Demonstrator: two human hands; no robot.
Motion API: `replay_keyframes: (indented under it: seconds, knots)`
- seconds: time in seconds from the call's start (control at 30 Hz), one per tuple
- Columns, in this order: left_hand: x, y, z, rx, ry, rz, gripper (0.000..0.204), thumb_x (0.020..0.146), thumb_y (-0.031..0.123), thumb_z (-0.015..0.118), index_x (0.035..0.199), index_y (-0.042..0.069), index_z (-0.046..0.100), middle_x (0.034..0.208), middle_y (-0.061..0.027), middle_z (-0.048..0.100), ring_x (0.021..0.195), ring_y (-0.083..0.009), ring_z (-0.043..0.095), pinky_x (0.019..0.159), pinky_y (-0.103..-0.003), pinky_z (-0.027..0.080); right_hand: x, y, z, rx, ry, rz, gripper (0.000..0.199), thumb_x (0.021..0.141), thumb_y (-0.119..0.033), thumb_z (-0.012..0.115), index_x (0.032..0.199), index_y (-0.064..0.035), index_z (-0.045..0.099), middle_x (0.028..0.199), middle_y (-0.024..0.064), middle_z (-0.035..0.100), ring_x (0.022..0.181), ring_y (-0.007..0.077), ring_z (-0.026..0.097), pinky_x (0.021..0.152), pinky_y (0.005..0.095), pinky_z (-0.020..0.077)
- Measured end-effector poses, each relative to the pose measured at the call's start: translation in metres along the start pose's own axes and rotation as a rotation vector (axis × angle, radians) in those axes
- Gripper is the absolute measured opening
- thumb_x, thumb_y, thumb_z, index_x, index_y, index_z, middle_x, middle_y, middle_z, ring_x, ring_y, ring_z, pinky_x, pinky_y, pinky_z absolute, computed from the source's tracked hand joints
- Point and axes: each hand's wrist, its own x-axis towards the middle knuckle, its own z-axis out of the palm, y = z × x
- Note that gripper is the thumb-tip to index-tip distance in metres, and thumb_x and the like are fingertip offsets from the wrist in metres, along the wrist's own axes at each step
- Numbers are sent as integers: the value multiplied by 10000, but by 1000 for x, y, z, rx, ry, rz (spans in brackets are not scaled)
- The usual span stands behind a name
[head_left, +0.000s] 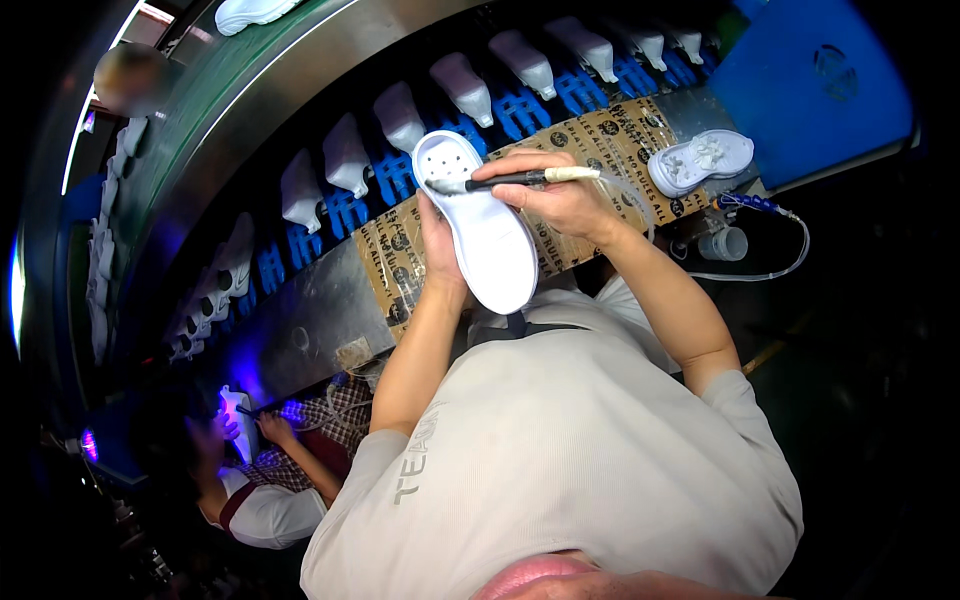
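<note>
My left hand [438,243] is closed around the side of a white shoe sole [497,255], which is tilted with its hollow inner face up. Several small dark holes show at its far end. In the fingers of my right hand [552,200] is a brush [518,179] with a dark handle, a pale rear end and a clear tube trailing from it. The brush's bristles touch the inside of the sole, just below the holes. To the right lies a second white sole [737,155] with crumpled white pieces on it.
Printed cardboard [625,140] covers the bench under my hands. Beyond it runs a curved row of white shoe-shaped forms [460,88] on blue holders [520,112]. A blue machine [820,85] and a small cup [725,243] are at right. At lower left a co-worker [275,505] handles another sole.
</note>
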Motion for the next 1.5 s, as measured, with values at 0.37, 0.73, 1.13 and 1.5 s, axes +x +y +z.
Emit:
replay_keyframes:
  seconds: [0.37, 0.73, 1.13, 1.5]
  knots:
    - [8, 21, 35, -145, -25, 78, 790, 1045, 712, 198, 1430, 87, 492, 1235, -186, 623, 1129, -312, 633, 992, -479, 547, 1, -29, 12, -574, -110, -221, 297, 840, -90, 799, 1135, -126, 803, 948, 76, 740, 908, 216, 666, 906, 392, 474]
    - [25, 68, 52, -73, -163, 251, 780, 1033, 716, 222, 1339, 74, 540, 1113, -154, 614, 1006, -285, 633, 913, -488, 560, 1, -59, 11, -92, -511, -179, 275, 857, -136, 814, 1131, -117, 807, 950, 57, 755, 865, 211, 670, 883, 337, 457]
    - [38, 109, 83, 90, -402, 55, 918, 1007, 773, 189, 1422, 28, 529, 1155, -232, 669, 1015, -342, 714, 902, -488, 618, 11, -67, 0, -155, -331, -94, 311, 846, -104, 816, 1155, -76, 793, 883, 53, 731, 788, 167, 622, 734, 325, 461]
    - [56, 129, 100, 747, -222, -216, 680, 1069, 583, 446, 1397, 8, 604, 1180, -249, 699, 1037, -305, 734, 874, -390, 626, 16, -75, 2, -468, -565, -169, 309, 806, -99, 829, 1113, -100, 799, 853, 57, 693, 805, 214, 620, 776, 355, 471]
